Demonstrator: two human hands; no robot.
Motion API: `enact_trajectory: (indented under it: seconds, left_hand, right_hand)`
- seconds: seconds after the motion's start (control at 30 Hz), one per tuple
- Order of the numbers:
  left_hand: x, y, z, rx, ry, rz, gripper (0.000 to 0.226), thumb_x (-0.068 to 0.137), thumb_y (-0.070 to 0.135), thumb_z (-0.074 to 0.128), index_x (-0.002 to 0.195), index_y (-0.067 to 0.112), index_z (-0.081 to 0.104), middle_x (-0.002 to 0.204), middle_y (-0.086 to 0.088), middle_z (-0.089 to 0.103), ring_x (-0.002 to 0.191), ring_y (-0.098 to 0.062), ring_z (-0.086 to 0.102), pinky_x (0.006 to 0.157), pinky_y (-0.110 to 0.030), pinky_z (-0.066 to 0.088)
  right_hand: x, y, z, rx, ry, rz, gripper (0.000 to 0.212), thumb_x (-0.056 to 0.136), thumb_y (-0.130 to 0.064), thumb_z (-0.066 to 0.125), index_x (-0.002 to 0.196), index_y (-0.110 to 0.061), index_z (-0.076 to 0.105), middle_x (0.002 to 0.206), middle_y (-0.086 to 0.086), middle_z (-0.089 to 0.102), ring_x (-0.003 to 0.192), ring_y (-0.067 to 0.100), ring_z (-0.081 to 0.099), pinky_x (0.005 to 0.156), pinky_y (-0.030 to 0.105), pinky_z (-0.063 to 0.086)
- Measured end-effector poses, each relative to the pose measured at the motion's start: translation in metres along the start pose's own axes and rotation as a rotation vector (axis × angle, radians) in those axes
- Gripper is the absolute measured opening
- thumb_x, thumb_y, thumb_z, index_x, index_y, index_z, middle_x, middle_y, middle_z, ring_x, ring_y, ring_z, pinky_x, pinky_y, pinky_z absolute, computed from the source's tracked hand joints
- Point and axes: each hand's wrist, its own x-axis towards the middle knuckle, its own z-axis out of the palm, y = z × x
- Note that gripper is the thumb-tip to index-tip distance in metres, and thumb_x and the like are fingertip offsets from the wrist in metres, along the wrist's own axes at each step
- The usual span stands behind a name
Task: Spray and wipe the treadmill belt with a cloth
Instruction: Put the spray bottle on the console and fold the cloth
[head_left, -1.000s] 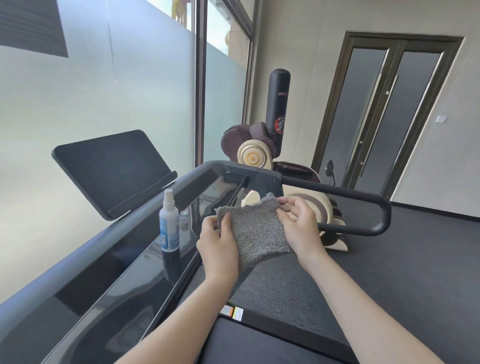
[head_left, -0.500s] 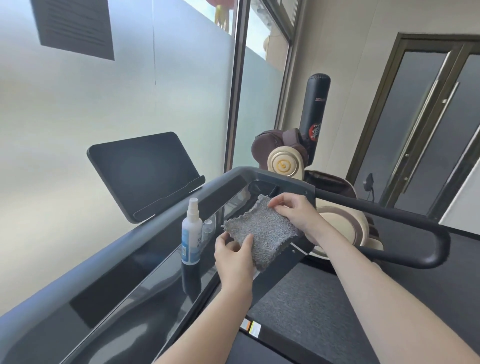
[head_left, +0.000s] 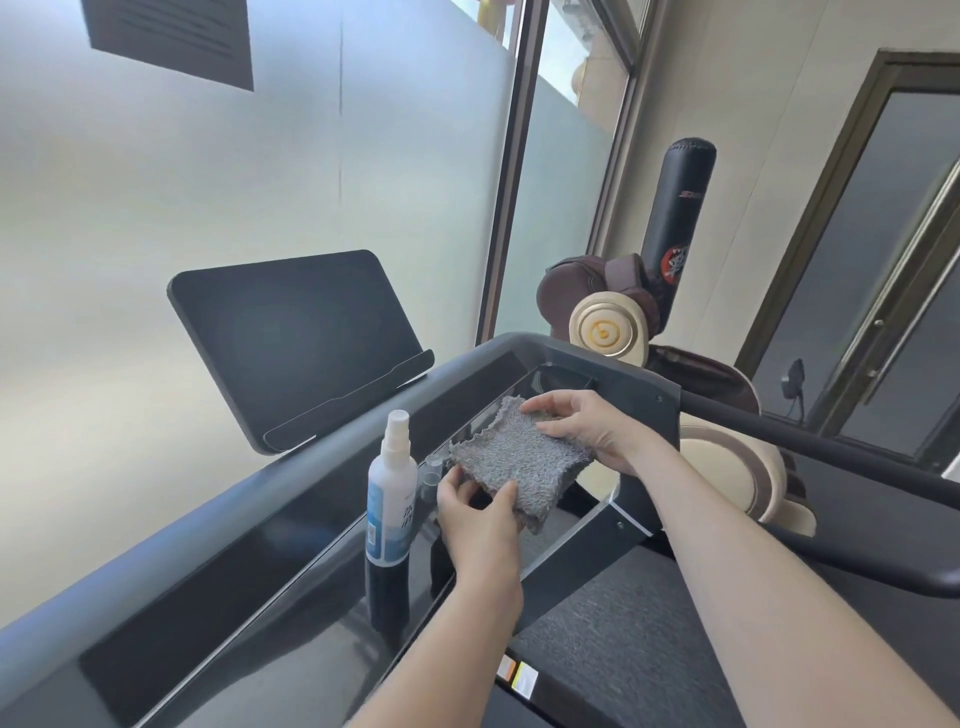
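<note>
A folded grey cloth (head_left: 517, 462) is held flat over the treadmill's glossy console (head_left: 291, 566). My left hand (head_left: 480, 519) grips its near edge from below. My right hand (head_left: 589, 428) holds its far right edge, thumb on top. A white spray bottle (head_left: 390, 506) with a blue label stands upright on the console just left of my left hand, apart from it. A small clear cap (head_left: 431, 467) stands behind the bottle. A strip of the dark grey treadmill belt (head_left: 613, 618) shows at lower right, under my right forearm.
A black tablet holder (head_left: 296, 338) rises from the console's far rim. The black handrail (head_left: 831, 441) runs to the right. A brown and cream massage chair (head_left: 613, 322) and a black punching bag (head_left: 678, 208) stand beyond, by frosted windows and dark double doors (head_left: 883, 260).
The view has swung left and closer to the console. The cloth has gone from hanging upright between both hands to lying flat lower over the console, nearer the spray bottle.
</note>
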Motion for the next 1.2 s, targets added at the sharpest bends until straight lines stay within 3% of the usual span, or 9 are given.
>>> enact_trajectory:
  seconds: [0.17, 0.3, 0.43, 0.6, 0.7, 0.8, 0.93, 1.1, 1.2]
  left_hand:
    - [0.020, 0.006, 0.014, 0.018, 0.035, 0.026, 0.064, 0.080, 0.002, 0.068, 0.136, 0.021, 0.042, 0.122, 0.002, 0.057, 0.114, -0.023, 0.058, 0.098, -0.048, 0.047]
    - [0.032, 0.012, 0.023, 0.085, 0.067, 0.034, 0.062, 0.083, -0.003, 0.061, 0.137, 0.020, 0.042, 0.110, 0.007, 0.054, 0.103, -0.018, 0.056, 0.098, -0.044, 0.047]
    - [0.040, 0.013, 0.026, 0.137, 0.086, 0.007, 0.062, 0.084, -0.007, 0.055, 0.137, 0.021, 0.042, 0.118, 0.002, 0.057, 0.097, -0.019, 0.056, 0.095, -0.040, 0.050]
    - [0.044, 0.008, 0.021, 0.160, 0.092, -0.025, 0.066, 0.081, -0.010, 0.050, 0.138, 0.023, 0.041, 0.121, 0.002, 0.059, 0.104, -0.022, 0.060, 0.095, -0.040, 0.050]
    - [0.040, 0.005, 0.016, 0.199, 0.054, 0.014, 0.071, 0.080, -0.011, 0.050, 0.141, 0.023, 0.037, 0.125, 0.003, 0.056, 0.104, -0.017, 0.056, 0.096, -0.034, 0.047]
    - [0.037, 0.001, 0.015, 0.218, 0.016, 0.033, 0.076, 0.080, -0.009, 0.049, 0.145, 0.026, 0.031, 0.134, 0.003, 0.051, 0.110, -0.018, 0.054, 0.097, -0.034, 0.046]
    - [0.032, 0.001, 0.017, 0.240, 0.004, 0.027, 0.077, 0.081, -0.006, 0.049, 0.146, 0.028, 0.028, 0.141, -0.001, 0.047, 0.118, -0.021, 0.052, 0.102, -0.041, 0.044]
    - [0.018, 0.013, 0.018, 0.241, 0.007, 0.007, 0.075, 0.084, -0.005, 0.048, 0.149, 0.025, 0.023, 0.146, -0.003, 0.040, 0.105, -0.015, 0.044, 0.099, -0.034, 0.042]
    - [0.009, 0.019, 0.015, 0.232, 0.002, -0.023, 0.074, 0.086, -0.005, 0.048, 0.149, 0.024, 0.023, 0.146, -0.004, 0.040, 0.102, -0.014, 0.043, 0.093, -0.029, 0.040]
  right_hand:
    - [0.031, -0.004, -0.002, -0.022, -0.011, -0.034, 0.029, 0.086, 0.005, 0.058, 0.104, -0.014, 0.069, 0.121, 0.012, 0.061, 0.111, 0.026, 0.058, 0.096, 0.037, 0.048]
    - [0.052, -0.001, 0.001, -0.067, -0.027, -0.022, 0.030, 0.085, 0.005, 0.058, 0.103, -0.016, 0.070, 0.121, 0.011, 0.061, 0.103, 0.021, 0.060, 0.087, 0.028, 0.050]
    - [0.065, 0.003, 0.003, -0.071, -0.024, -0.012, 0.031, 0.085, 0.007, 0.057, 0.108, -0.011, 0.068, 0.120, 0.012, 0.062, 0.099, 0.018, 0.059, 0.084, 0.025, 0.050]
    - [0.072, 0.014, 0.008, -0.157, -0.059, 0.027, 0.031, 0.086, 0.005, 0.058, 0.111, -0.010, 0.068, 0.118, 0.007, 0.062, 0.100, 0.012, 0.059, 0.073, 0.014, 0.047]
    - [0.072, 0.023, 0.014, -0.176, -0.074, 0.013, 0.032, 0.086, 0.005, 0.058, 0.111, -0.011, 0.068, 0.115, 0.001, 0.062, 0.100, 0.008, 0.057, 0.074, 0.014, 0.044]
    - [0.072, 0.032, 0.018, -0.209, -0.007, -0.029, 0.032, 0.083, 0.000, 0.064, 0.109, -0.018, 0.069, 0.104, -0.003, 0.061, 0.089, 0.006, 0.056, 0.083, 0.024, 0.046]
    - [0.068, 0.047, 0.021, -0.230, 0.132, -0.061, 0.026, 0.077, -0.013, 0.075, 0.101, -0.022, 0.072, 0.100, 0.002, 0.068, 0.099, 0.016, 0.062, 0.094, 0.036, 0.050]
    - [0.057, 0.056, 0.029, -0.282, 0.343, -0.160, 0.018, 0.079, -0.022, 0.074, 0.097, -0.023, 0.073, 0.095, -0.002, 0.071, 0.094, 0.013, 0.062, 0.088, 0.034, 0.051]
    - [0.044, 0.044, 0.030, -0.247, 0.337, -0.186, 0.016, 0.083, -0.018, 0.070, 0.099, -0.018, 0.073, 0.097, -0.002, 0.071, 0.095, 0.013, 0.063, 0.087, 0.028, 0.050]
